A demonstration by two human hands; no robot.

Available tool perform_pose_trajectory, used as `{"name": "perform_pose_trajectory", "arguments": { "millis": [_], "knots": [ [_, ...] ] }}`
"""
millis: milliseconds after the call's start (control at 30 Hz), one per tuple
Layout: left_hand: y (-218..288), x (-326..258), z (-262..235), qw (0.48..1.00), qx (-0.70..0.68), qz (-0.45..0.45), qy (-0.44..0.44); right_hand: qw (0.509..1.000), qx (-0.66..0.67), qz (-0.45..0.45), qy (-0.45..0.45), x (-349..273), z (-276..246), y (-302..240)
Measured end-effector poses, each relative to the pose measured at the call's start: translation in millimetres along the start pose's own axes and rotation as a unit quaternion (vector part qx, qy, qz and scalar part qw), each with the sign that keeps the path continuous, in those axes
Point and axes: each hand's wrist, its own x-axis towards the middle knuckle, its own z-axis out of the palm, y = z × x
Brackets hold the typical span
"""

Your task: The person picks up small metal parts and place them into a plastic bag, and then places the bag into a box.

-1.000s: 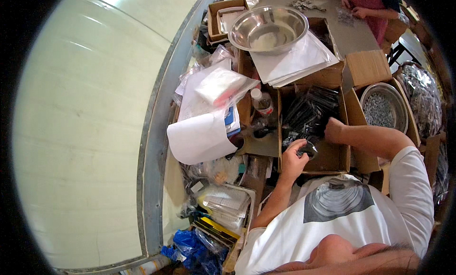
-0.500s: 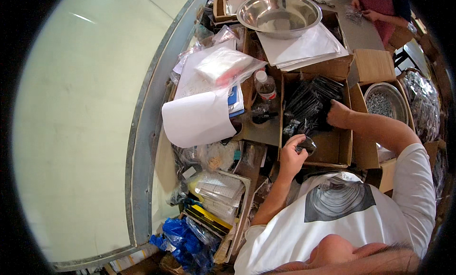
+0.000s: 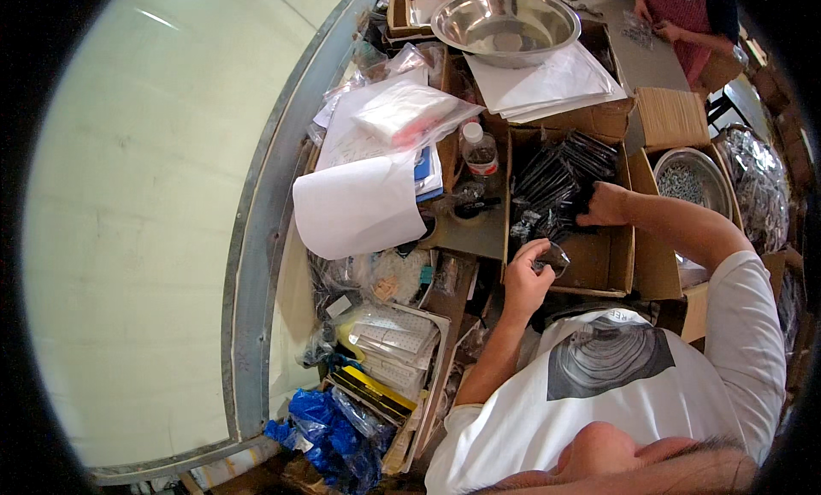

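A cardboard box [image 3: 617, 260] stands in front of me with a pile of black packets in clear wrapping [image 3: 547, 174] filling its far and left part. My right hand [image 3: 605, 206] reaches into it from the right, fingers curled down at the pile's near right edge. Their tips are hidden, so what they grip does not show. At the box's near left corner my left hand [image 3: 528, 271] is closed on a small clear plastic bag [image 3: 554, 259]. Something dark seems to lie in that bag, too small to name.
Beyond the box, a steel basin [image 3: 506, 25] rests on white sheets [image 3: 547, 89]. A plastic bottle [image 3: 479, 150] stands left of the box, papers [image 3: 359, 206] farther left. To the right, a metal bowl [image 3: 694, 183] holds small metal parts. A co-worker's hands [image 3: 663, 25] are at the far right.
My right hand has shifted a little to the left and nearer along the packets. My left hand stays almost in place with the clear bag.
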Motion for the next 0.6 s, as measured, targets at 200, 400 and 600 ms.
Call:
{"name": "perform_pose_trajectory", "arguments": {
  "millis": [200, 400, 600],
  "knots": [
    [2.0, 2.9, 1.4, 1.000, -0.013, 0.015, 0.014, 0.999, -0.009, -0.039, 0.019, 3.7, 0.0, 3.7],
    [5.7, 6.1, 0.5, 1.000, -0.005, 0.002, -0.005, 0.998, 0.014, -0.056, 0.034, -8.0, -7.4, 8.5],
    [-2.3, 17.3, 4.2, 0.991, 0.094, 0.097, -0.006, 0.972, 0.221, 0.036, 0.076, -38.2, -56.3, 9.3]
  ]
}}
